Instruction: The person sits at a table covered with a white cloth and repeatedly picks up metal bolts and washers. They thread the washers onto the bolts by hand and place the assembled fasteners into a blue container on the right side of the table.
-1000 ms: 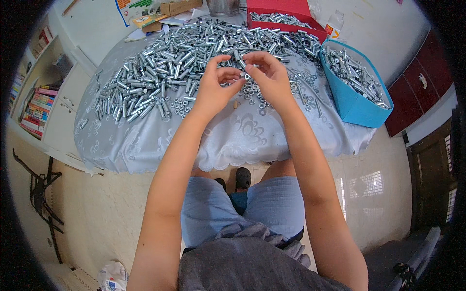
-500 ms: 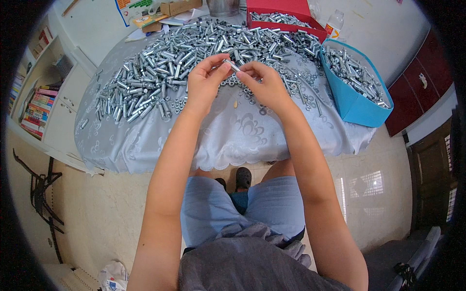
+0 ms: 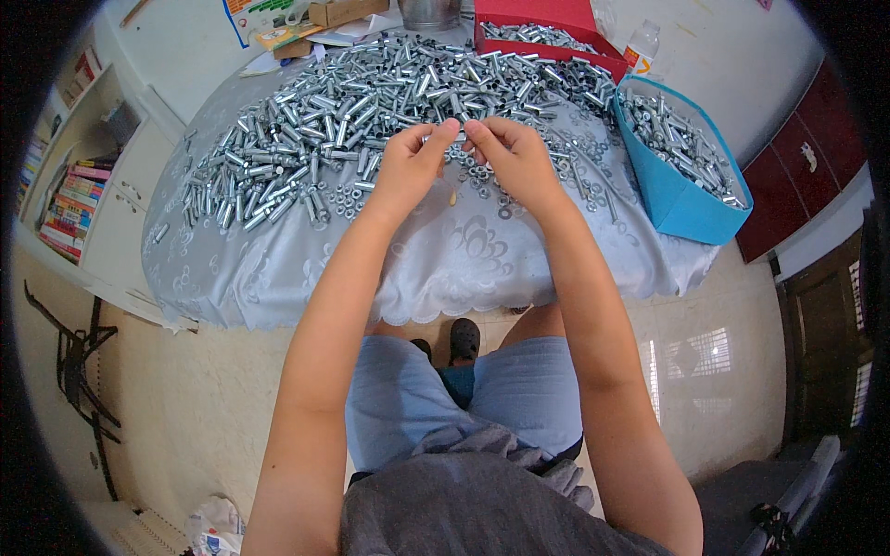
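Over the near edge of the metal pile, my left hand [image 3: 408,171] and my right hand [image 3: 519,162] meet, thumbs and fingers pinched together. Between them is a small silver bolt [image 3: 461,137], mostly hidden by the fingertips. Behind and to the left spreads a big heap of silver sleeve-type bolts [image 3: 324,120]. Loose nuts and washers [image 3: 480,174] lie scattered just under and beside my hands. A small yellowish bit [image 3: 452,196] rests on the cloth below my hands.
A grey-white patterned tablecloth [image 3: 445,264] covers the round table. At right stands a blue bin [image 3: 691,208] full of bolts. Further back are an open red box [image 3: 547,51] of metal parts, a plastic bottle [image 3: 642,46], a metal pot [image 3: 429,14] and a cardboard box [image 3: 345,11].
Both hands have shifted slightly, and their thumb tips have come closer together. The bolt, seen slanting between the fingers before, is now mostly covered by them.
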A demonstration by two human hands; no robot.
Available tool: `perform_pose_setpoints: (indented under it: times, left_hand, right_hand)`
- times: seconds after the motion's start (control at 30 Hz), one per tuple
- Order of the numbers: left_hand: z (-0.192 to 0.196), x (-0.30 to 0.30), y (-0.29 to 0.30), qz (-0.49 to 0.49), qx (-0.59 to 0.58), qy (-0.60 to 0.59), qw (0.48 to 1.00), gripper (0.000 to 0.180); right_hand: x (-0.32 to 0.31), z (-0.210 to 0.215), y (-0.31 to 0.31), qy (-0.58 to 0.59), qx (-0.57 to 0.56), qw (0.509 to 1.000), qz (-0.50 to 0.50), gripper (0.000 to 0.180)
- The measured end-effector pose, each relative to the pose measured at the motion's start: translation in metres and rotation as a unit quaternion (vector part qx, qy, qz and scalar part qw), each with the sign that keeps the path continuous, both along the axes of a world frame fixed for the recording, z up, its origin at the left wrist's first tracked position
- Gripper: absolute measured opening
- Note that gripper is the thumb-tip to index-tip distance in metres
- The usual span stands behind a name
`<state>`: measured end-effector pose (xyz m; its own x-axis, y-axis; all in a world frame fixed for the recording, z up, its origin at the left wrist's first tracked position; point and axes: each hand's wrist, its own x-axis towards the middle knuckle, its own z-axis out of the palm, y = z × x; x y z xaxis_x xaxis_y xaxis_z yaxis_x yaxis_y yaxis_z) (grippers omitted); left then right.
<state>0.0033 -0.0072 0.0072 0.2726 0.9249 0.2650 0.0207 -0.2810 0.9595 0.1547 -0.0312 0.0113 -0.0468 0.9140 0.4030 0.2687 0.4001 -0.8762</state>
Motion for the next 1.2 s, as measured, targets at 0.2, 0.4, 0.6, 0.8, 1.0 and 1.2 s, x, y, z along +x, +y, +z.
perform_pose_setpoints:
  times: [0.2,0.4,0.6,0.8,1.0,1.2]
  left_hand:
    - [-0.006,-0.006,0.009,0.033,-0.055,-0.090,0.994,0.036]
    - [-0.002,-0.008,0.009,0.070,-0.073,-0.143,0.985,0.033]
    - [0.000,-0.009,0.010,0.085,-0.088,-0.162,0.979,0.032]
    - [-0.002,-0.009,0.011,0.084,-0.083,-0.136,0.984,0.034]
    - [-0.003,-0.009,0.011,0.081,-0.085,-0.116,0.986,0.035]
    - [0.002,-0.005,0.005,0.057,-0.130,-0.076,0.987,0.032]
  right_hand:
    - [0.006,0.006,-0.001,-0.065,0.112,0.987,-0.094,0.021]
    - [0.024,-0.010,0.001,-0.335,0.113,0.912,-0.207,0.011]
    - [0.025,-0.012,0.000,-0.367,0.056,0.905,-0.208,0.011]
    - [0.022,-0.006,-0.005,-0.384,0.025,0.901,-0.202,0.015]
    - [0.025,-0.011,0.000,-0.374,0.101,0.910,-0.145,0.012]
    - [0.007,0.000,0.002,0.040,0.010,0.998,0.038,0.011]
